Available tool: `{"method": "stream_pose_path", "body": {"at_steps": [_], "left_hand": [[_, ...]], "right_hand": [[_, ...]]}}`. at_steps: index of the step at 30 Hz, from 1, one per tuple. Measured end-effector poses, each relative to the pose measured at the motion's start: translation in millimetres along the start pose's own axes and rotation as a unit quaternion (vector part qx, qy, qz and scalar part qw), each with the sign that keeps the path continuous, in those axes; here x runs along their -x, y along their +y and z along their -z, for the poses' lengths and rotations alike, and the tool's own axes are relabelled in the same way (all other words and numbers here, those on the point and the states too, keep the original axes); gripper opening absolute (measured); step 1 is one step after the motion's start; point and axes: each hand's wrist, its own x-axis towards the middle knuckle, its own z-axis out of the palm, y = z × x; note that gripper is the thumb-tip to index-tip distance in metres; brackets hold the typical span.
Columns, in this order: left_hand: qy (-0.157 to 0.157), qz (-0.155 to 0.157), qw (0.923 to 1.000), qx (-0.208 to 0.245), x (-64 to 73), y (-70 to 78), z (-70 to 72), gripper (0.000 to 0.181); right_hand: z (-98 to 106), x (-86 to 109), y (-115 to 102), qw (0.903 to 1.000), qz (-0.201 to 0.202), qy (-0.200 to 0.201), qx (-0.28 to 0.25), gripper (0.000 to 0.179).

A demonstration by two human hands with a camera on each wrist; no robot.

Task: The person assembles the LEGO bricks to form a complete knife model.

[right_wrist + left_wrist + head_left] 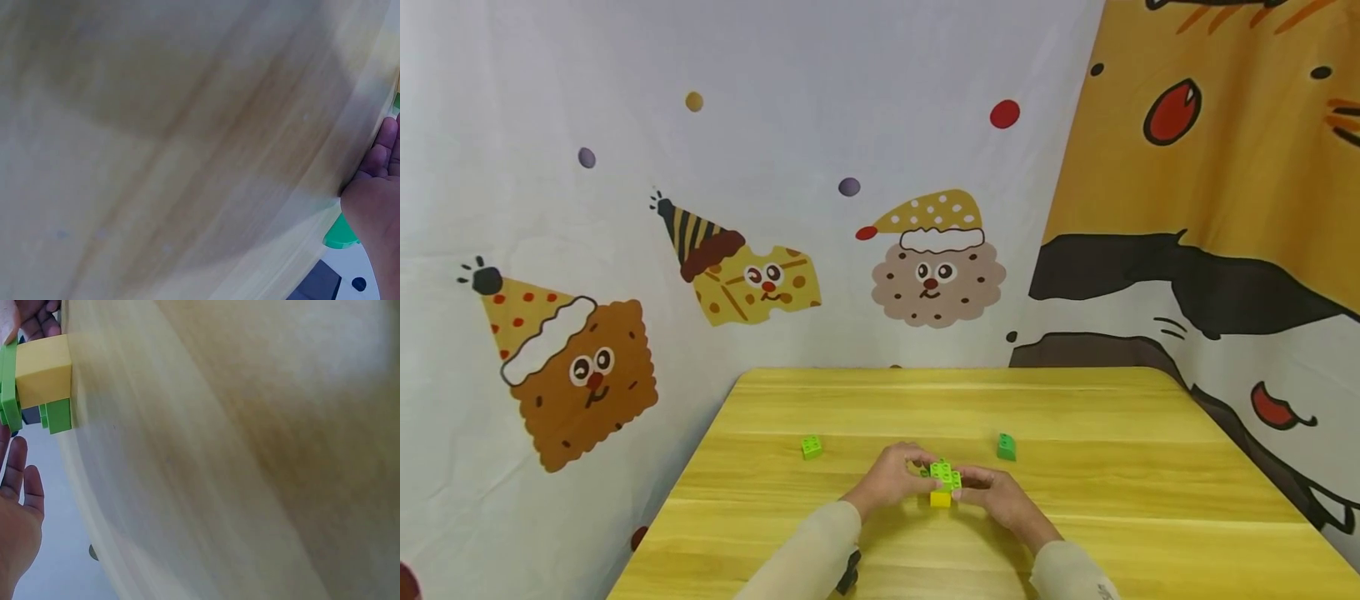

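On the table in front of me stands a small stack: light green studded bricks (942, 473) on top of a yellow brick (940, 499). From the left, my left hand (893, 478) holds the light green part, its thumb on the near side. My right hand (997, 495) pinches the stack's right side between thumb and fingers. The left wrist view shows the yellow brick (44, 370) under a light green layer (9, 387), with another green brick (59, 415) beside it. In the right wrist view my right hand (375, 200) hides most of the stack.
A loose light green brick (811, 447) lies on the table's left side. A darker green brick (1006, 447) lies beyond my right hand. The wooden table (1135, 467) reaches back to a printed cloth (820, 125). A dark object (848, 573) shows beside my left sleeve.
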Motion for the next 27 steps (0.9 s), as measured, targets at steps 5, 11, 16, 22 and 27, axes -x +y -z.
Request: {"method": "stream_pose_path", "body": {"at_steps": [5, 11, 16, 22, 27], "left_hand": [[0.000, -0.002, 1.0000, -0.002, -0.5, -0.9, 0.4, 0.028], [-0.002, -0.004, 1.0000, -0.005, -0.4, 0.0, 1.5, 0.029], [-0.001, -0.007, 1.0000, -0.001, -1.0, -0.8, 1.7, 0.028], [-0.003, -0.002, 1.0000, 0.005, -1.2, -1.2, 1.7, 0.029], [-0.004, 0.002, 1.0000, 0.005, -0.3, -1.6, 1.5, 0.029]], "right_hand": [[-0.6, -0.4, -0.1, 1.0000, 0.000, 0.003, 0.004, 0.049], [-0.6, -0.4, 1.2, 1.0000, 0.001, 0.003, 0.001, 0.049], [0.8, -1.8, 1.0, 1.0000, 0.005, -0.005, -0.005, 0.049], [2.0, -1.6, -0.5, 1.0000, 0.004, -0.005, -0.002, 0.052], [1.1, -2.2, 0.8, 1.0000, -0.003, -0.001, 0.006, 0.055]]}}
